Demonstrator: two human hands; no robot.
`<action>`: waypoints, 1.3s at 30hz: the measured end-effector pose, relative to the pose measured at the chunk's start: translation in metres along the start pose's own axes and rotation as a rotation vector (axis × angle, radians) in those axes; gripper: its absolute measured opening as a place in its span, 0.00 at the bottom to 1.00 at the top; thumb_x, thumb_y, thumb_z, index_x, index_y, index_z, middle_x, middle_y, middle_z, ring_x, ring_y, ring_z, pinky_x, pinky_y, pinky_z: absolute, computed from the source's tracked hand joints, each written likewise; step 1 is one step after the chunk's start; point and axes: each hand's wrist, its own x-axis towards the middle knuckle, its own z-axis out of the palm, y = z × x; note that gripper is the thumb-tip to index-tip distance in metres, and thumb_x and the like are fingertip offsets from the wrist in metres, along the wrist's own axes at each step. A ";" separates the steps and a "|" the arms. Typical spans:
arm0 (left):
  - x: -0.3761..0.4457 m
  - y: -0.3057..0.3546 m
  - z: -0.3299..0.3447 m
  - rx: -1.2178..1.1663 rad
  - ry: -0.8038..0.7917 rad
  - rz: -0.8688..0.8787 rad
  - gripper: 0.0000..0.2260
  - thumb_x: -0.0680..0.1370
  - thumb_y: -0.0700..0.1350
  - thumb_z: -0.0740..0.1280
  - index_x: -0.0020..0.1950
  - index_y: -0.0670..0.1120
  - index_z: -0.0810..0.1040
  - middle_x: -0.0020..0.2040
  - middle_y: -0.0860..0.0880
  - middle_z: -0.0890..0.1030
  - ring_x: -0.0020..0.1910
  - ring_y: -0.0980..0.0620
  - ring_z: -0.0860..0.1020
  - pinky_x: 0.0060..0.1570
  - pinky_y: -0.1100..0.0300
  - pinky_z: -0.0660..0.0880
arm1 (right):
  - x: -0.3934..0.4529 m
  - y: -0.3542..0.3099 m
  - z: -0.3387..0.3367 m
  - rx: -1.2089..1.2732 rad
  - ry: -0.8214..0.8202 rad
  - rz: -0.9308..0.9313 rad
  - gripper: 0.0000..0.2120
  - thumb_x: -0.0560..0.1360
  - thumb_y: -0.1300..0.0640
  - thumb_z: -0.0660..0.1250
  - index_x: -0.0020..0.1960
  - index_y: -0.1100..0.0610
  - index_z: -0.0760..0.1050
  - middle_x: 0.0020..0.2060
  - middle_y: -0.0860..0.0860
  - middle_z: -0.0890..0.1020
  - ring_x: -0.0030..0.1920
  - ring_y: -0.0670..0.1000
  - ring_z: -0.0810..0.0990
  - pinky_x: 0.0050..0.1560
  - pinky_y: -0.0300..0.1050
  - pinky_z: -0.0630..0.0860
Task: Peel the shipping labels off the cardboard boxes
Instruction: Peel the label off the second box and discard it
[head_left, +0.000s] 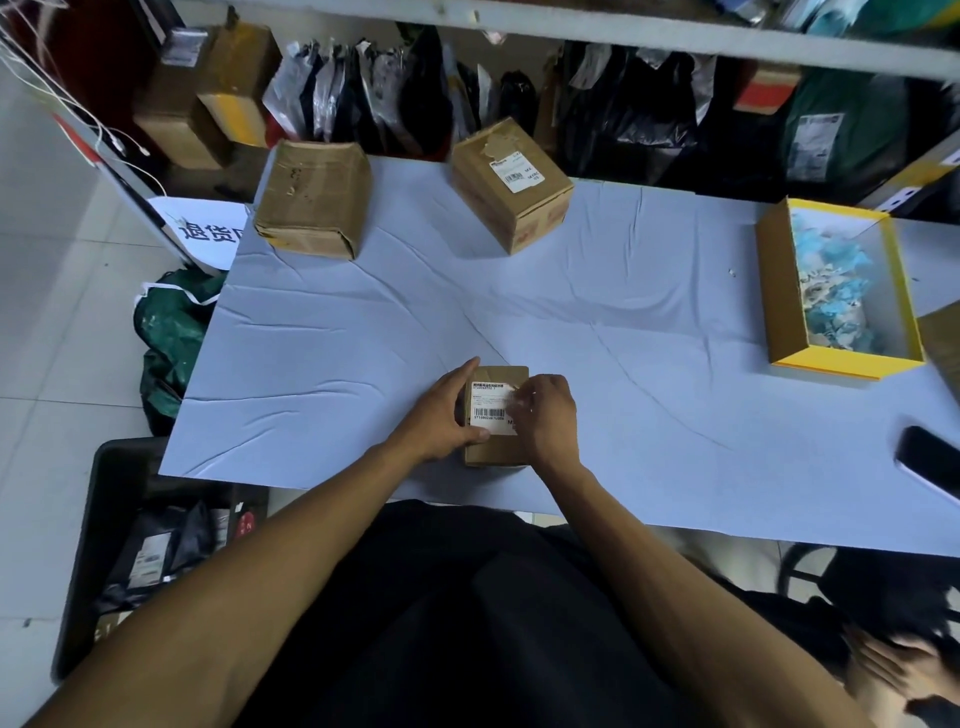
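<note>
A small cardboard box (496, 453) lies flat on the table near the front edge, with a white shipping label (491, 408) on its top. My left hand (444, 415) grips the box's left side, thumb resting on the label's lower left corner. My right hand (545, 415) pinches the label's upper right edge, which looks slightly lifted and blurred. Two more cardboard boxes stand at the far edge: a label-free box (314, 200) on the left, and a middle box (511, 184) carrying a white label (515, 174) beside a torn patch.
The table (649, 364) is covered by a creased light blue sheet. A yellow-rimmed open box (779, 280) with torn label scraps sits far right. A black phone (930, 460) lies at the right edge. A black crate (104, 545) of parcels stands on the floor left.
</note>
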 end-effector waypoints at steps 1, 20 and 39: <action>0.000 0.001 0.000 0.002 -0.001 0.000 0.48 0.67 0.41 0.79 0.79 0.58 0.55 0.72 0.50 0.70 0.67 0.49 0.73 0.64 0.48 0.74 | -0.003 0.002 -0.001 0.051 0.019 -0.010 0.11 0.72 0.63 0.67 0.53 0.58 0.75 0.54 0.54 0.75 0.50 0.55 0.78 0.50 0.48 0.76; -0.011 0.000 -0.005 0.035 -0.070 0.012 0.50 0.68 0.47 0.79 0.79 0.61 0.49 0.74 0.51 0.67 0.69 0.51 0.70 0.66 0.55 0.72 | 0.006 -0.008 0.001 0.009 0.044 0.098 0.09 0.78 0.56 0.62 0.52 0.60 0.78 0.56 0.56 0.76 0.50 0.56 0.79 0.48 0.47 0.74; -0.016 0.001 -0.008 0.154 -0.113 -0.003 0.57 0.63 0.53 0.81 0.78 0.63 0.43 0.75 0.50 0.66 0.70 0.50 0.68 0.69 0.53 0.68 | 0.008 0.002 -0.003 0.161 -0.027 0.009 0.05 0.74 0.54 0.70 0.45 0.56 0.77 0.51 0.52 0.76 0.48 0.53 0.79 0.49 0.51 0.78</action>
